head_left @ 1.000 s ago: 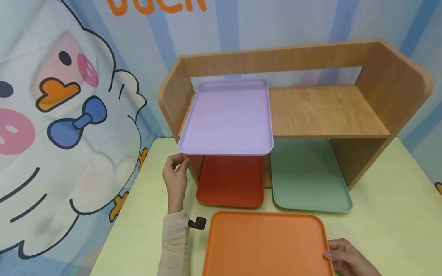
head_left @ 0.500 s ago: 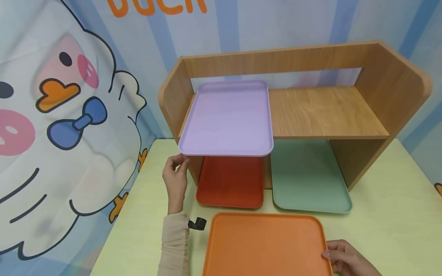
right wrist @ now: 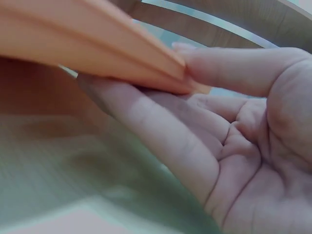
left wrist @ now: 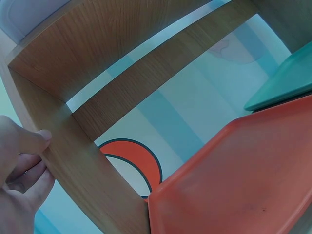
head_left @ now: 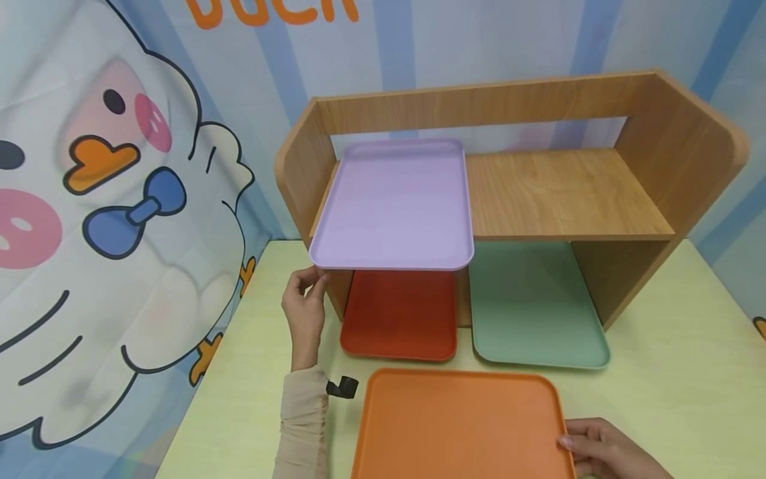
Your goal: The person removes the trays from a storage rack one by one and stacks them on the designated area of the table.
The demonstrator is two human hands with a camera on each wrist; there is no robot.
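Note:
My left hand (head_left: 304, 313) pinches the front edge of the left side panel (left wrist: 53, 141) of a wooden desktop shelf (head_left: 562, 193), thumb on the inner face and fingers outside. My right hand (head_left: 610, 447) holds the right rim of an orange tray (head_left: 461, 426), with the thumb over the rim. In the right wrist view, fingers (right wrist: 151, 122) lie under the tray's edge, above the table. A lilac tray (head_left: 395, 206) sits on the shelf's upper left, its front overhanging. Below it lies a red tray (head_left: 399, 316), beside a green tray (head_left: 535, 306) in the lower right compartment.
The shelf stands on a pale yellow-green table (head_left: 670, 372) against a striped blue cloth backdrop (head_left: 491, 40). A printed white duck (head_left: 149, 279) covers the cloth on the left. A small black device (head_left: 342, 387) sits at my left sleeve (head_left: 302, 426).
The orange tray's right rim and my right hand have shifted very slightly, the rim a little to the left. My left hand, the shelf and the other trays stay where they were.

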